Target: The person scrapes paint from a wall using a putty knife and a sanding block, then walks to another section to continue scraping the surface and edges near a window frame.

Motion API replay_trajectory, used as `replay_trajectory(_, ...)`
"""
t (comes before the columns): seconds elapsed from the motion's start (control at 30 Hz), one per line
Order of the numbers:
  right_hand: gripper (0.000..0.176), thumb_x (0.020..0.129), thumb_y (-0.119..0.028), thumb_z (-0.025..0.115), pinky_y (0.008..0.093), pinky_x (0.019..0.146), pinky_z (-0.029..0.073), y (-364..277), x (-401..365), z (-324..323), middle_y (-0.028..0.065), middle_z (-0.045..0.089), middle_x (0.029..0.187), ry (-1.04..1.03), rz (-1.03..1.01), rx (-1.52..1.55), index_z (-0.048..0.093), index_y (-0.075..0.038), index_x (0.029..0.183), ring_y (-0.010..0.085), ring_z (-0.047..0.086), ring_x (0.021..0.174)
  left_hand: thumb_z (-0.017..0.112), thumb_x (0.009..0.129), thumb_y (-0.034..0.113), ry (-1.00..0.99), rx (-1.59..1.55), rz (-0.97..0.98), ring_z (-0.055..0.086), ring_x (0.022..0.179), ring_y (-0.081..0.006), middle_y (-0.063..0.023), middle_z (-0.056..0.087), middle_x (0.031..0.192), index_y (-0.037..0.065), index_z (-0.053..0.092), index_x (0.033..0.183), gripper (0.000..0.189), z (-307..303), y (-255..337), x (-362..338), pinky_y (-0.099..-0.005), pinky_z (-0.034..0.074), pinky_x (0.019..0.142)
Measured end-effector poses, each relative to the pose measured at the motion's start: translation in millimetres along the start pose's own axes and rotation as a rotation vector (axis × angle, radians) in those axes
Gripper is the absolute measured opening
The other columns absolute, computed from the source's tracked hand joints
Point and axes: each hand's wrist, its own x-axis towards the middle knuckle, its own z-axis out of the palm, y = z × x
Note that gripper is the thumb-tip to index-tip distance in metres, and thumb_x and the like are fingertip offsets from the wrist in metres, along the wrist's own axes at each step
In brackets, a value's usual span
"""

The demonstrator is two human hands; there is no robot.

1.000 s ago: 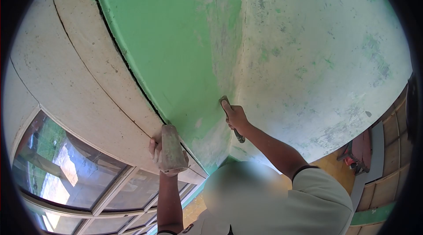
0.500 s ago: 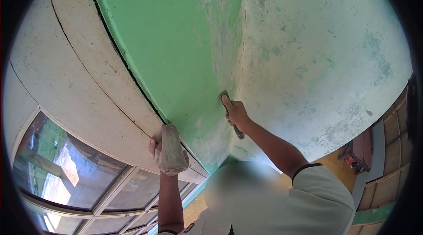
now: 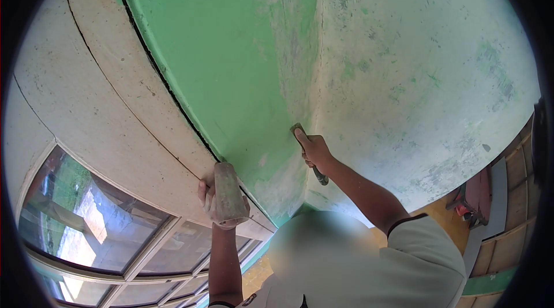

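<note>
My right hand (image 3: 316, 152) is closed around the handle of a putty knife (image 3: 321, 177), thumb laid along its upper part. The knife's upper end is close to the wall, beside the corner seam where the green panel (image 3: 213, 48) meets a pale, patchy white wall (image 3: 415, 77). Lower left, my left hand (image 3: 206, 199) grips a tapered greyish cup (image 3: 229, 192) smeared with a pale coating. Its fingers show on the cup's left side, and the palm is hidden behind it. The cup overlaps the lower edge of the green panel in this view.
A beige panelled surface (image 3: 104, 100) with dark gaps runs along the left. Below it are framed glass windows (image 3: 86, 215). A reddish bench-like piece of furniture (image 3: 478, 195) stands at the lower right over a yellowish floor (image 3: 447, 221).
My right hand and the putty knife have shifted slightly right and down. The cup in my left hand has moved only a little to the right; the whole view has shifted slightly.
</note>
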Motion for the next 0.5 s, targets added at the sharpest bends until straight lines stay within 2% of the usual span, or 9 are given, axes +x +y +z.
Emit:
replay_trajectory(0.03, 0.053, 0.085, -0.051, 0.056, 0.0266, 0.032, 0.028, -3, -2, -4, -0.0013, 0.035, 0.045, 0.006, -0.015, -0.034, 0.037, -0.012, 0.056, 0.0095, 0.031, 0.032, 0.05, 0.078, 0.027, -0.033, -0.021, -0.018, 0.057, 0.096, -0.0297, -0.016, 0.062, 0.105, -0.002, 0.058, 0.107, 0.041, 0, 1, -3, -0.0496, 0.028, 0.103)
replay_trajectory(0.17, 0.054, 0.085, -0.052, 0.056, 0.0273, 0.032, 0.029, 30, -18, -23, -0.0003, 0.037, 0.045, 0.057, -0.014, -0.06, 0.038, -0.012, 0.055, 0.0101, 0.033, 0.032, 0.05, 0.078, 0.027, 0.021, -0.051, 0.003, 0.057, 0.094, -0.0299, -0.016, 0.062, 0.105, -0.002, 0.058, 0.105, 0.04, 2, 0, -2, -0.0504, 0.027, 0.103)
replay_trajectory(0.27, 0.054, 0.085, -0.052, 0.056, 0.0276, 0.032, 0.029, 60, -24, -31, 0.0002, 0.037, 0.045, 0.108, 0.101, -0.187, 0.038, -0.011, 0.054, 0.0104, 0.034, 0.032, 0.05, 0.079, 0.028, 0.046, -0.07, -0.024, 0.056, 0.093, -0.0303, -0.0158, 0.061, 0.106, -0.001, 0.058, 0.105, 0.04, 1, 3, 3, -0.051, 0.028, 0.103)
replay_trajectory(0.33, 0.054, 0.085, -0.052, 0.056, 0.0271, 0.032, 0.03, 48, -18, -24, 0.0003, 0.038, 0.045, 0.095, 0.066, -0.202, 0.039, -0.011, 0.054, 0.0102, 0.036, 0.033, 0.055, 0.074, 0.029, 0.022, 0.016, 0.004, 0.06, 0.093, -0.0268, -0.0147, 0.064, 0.098, 0.001, 0.062, 0.097, 0.037, -1, 3, 3, -0.046, 0.034, 0.102)
replay_trajectory(0.43, 0.054, 0.085, -0.052, 0.056, 0.0269, 0.032, 0.031, 9, 10, -1, 0.001, 0.04, 0.045, -0.001, -0.039, -0.056, 0.04, -0.011, 0.054, 0.0104, 0.037, 0.033, 0.055, 0.074, 0.029, 0.045, 0.0, 0.009, 0.06, 0.093, -0.0271, -0.0151, 0.064, 0.102, 0.001, 0.063, 0.099, 0.038, 0, 0, 0, -0.0457, 0.034, 0.102)
replay_trajectory(0.5, 0.055, 0.085, -0.052, 0.055, 0.0267, 0.032, 0.031, 4, 11, -3, 0.0013, 0.04, 0.045, 0.031, -0.076, -0.095, 0.04, -0.011, 0.053, 0.0104, 0.038, 0.033, 0.055, 0.074, 0.029, 0.01, 0.011, 0.003, 0.06, 0.094, -0.0272, -0.0153, 0.064, 0.103, 0.001, 0.063, 0.1, 0.039, -2, -2, -2, -0.0456, 0.034, 0.102)
